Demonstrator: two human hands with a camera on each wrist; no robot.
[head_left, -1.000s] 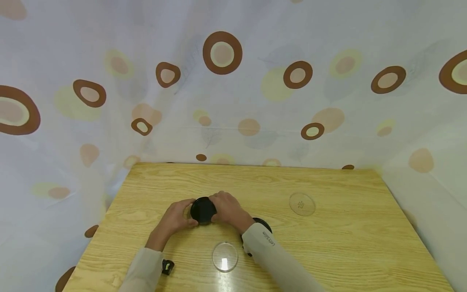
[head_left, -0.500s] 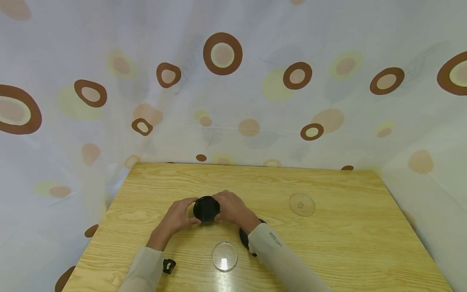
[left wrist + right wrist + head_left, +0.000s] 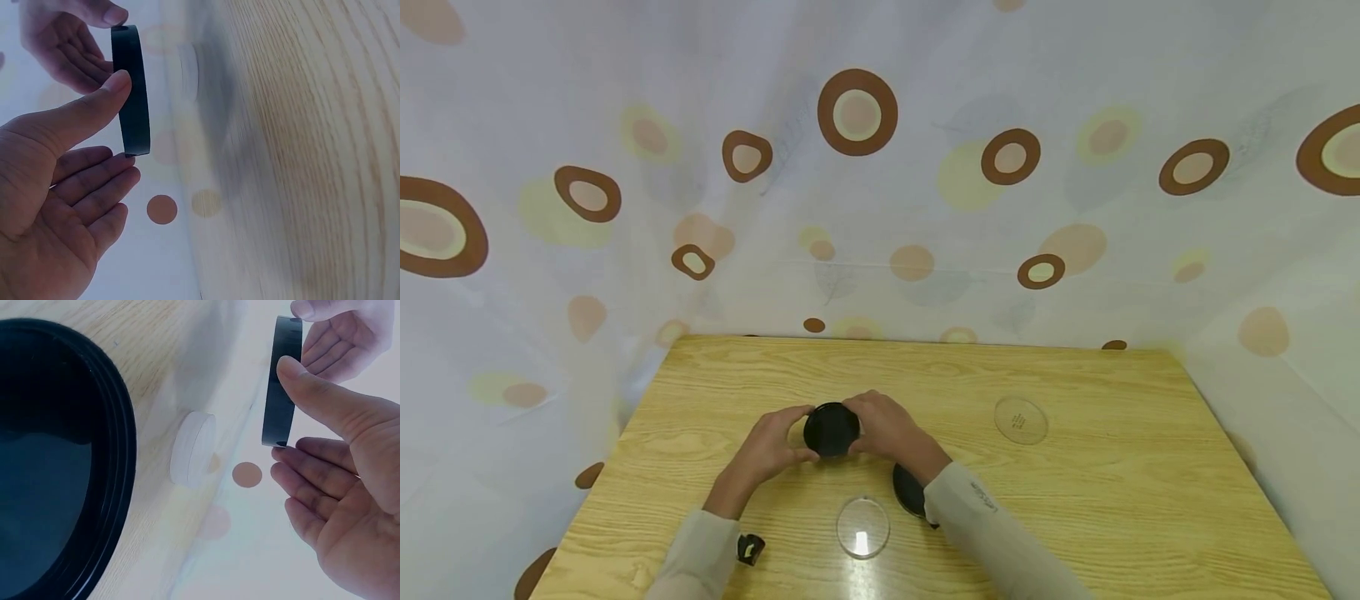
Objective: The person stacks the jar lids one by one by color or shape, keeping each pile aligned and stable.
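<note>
A shallow black disc [image 3: 832, 430] with a thin rim is held above the table by both hands. My left hand [image 3: 771, 450] pinches its left edge between thumb and fingers. On the opposite edge, my right hand [image 3: 886, 425] grips it in the same way. Both wrist views show the disc [image 3: 131, 90] edge-on, level and apart from the tabletop. A clear, low round dish [image 3: 192, 449] stands on the table below it, which the head view does not show. Beside my right forearm lies a larger black round dish [image 3: 908, 490], partly covered by the sleeve.
A clear round dish [image 3: 862, 527] lies near the front of the wooden table [image 3: 1112, 500]. Another clear disc with small dark print [image 3: 1021, 419] lies to the right. A small black object [image 3: 749, 548] sits beside the left sleeve. Patterned cloth [image 3: 925, 208] hangs behind.
Both hands have shifted a little to the right, carrying the black disc with them. More of the large black dish shows beside the right forearm. The clear dishes have stayed put.
</note>
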